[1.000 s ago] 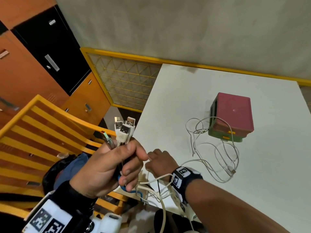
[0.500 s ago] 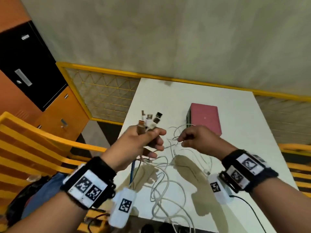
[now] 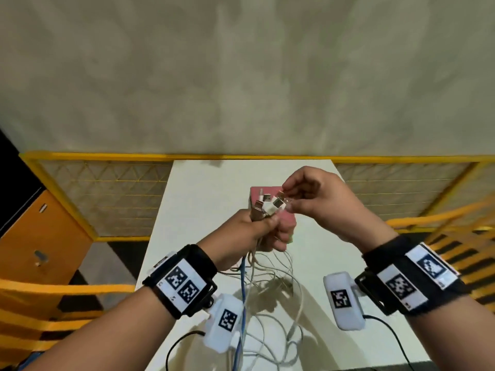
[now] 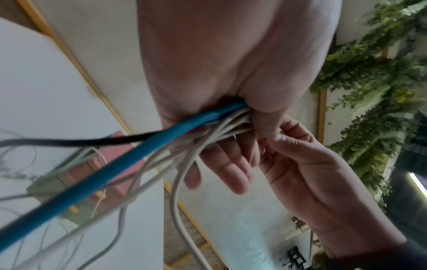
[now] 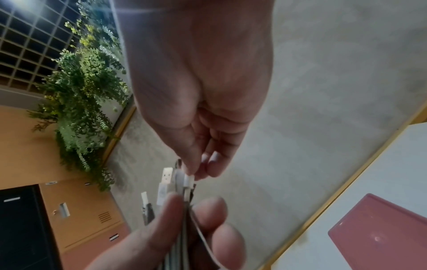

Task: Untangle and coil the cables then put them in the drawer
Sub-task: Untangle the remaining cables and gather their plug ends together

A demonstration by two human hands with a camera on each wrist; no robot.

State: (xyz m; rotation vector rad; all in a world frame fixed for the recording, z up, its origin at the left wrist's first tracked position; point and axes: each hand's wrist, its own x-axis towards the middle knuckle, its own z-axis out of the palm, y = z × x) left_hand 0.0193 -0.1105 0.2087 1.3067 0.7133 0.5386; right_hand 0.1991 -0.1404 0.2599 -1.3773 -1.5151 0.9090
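The hands hide most of the drawer box (image 3: 288, 219); cables (image 3: 267, 344) run off the bottom edge.

Lighting: even, soft indoor light, moderately bright; soft grey shadows of the hanging cables (image 3: 270, 274) fall on the table (image 3: 187, 210) beneath them. Head view — strong wide-angle bowing at the edges, the wall mottled with compression smear, fine detail soft. Left wrist view — the blue cable (image 4: 99, 169) close to the lens is blurred and oversized, the background foliage smeared. Right wrist view — a pale flare streak along the top edge, the near fingers (image 5: 161, 230) out of focus.
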